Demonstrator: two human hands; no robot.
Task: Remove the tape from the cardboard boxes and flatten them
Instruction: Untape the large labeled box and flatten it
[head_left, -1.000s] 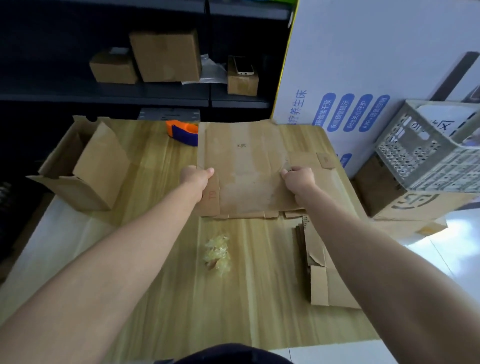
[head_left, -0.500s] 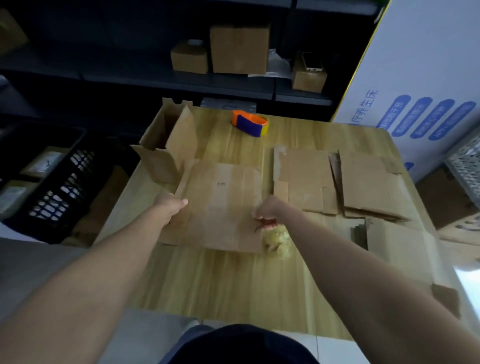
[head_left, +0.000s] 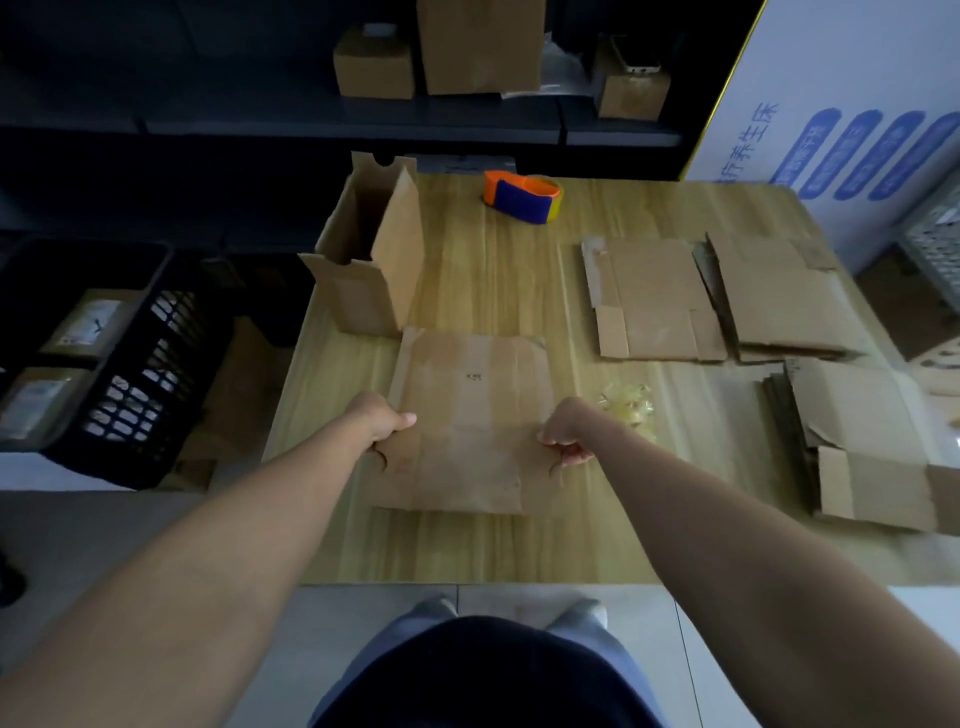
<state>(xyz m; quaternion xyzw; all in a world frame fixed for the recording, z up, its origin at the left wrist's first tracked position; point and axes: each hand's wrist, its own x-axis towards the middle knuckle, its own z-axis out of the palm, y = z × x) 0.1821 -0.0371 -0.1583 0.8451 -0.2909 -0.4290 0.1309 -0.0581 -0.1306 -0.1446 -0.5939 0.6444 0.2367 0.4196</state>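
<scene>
On the wooden tabletop (head_left: 493, 270): a flattened box (head_left: 467, 431) between left hand (head_left: 382, 421) and right hand (head_left: 566, 436), crumpled tape (head_left: 626, 405) just beyond the right hand.

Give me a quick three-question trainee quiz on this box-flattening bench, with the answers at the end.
1. True or false: the left hand and the right hand both grip the flattened box.
2. The wad of peeled tape lies: A) left of that box, B) right of it, C) on top of it.
3. How many boxes stand unflattened on the table?
Key: 1 true; 2 B; 3 one, the open box at the far left.
</scene>
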